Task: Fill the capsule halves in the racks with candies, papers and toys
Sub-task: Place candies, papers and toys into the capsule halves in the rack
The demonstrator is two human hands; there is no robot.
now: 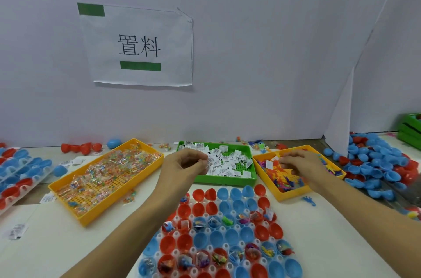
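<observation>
Nearest us, the rack (pixel 218 232) is part filled, several halves bare, while our left hand (pixel 184 164) pinches papers (pixel 227 161) and our right hand (pixel 298 164) pinches toys (pixel 284 177).

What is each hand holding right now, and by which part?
The left hand pinches paper slips by their edge over the green tray. The right hand reaches into the toys; its hold can't be told.
</observation>
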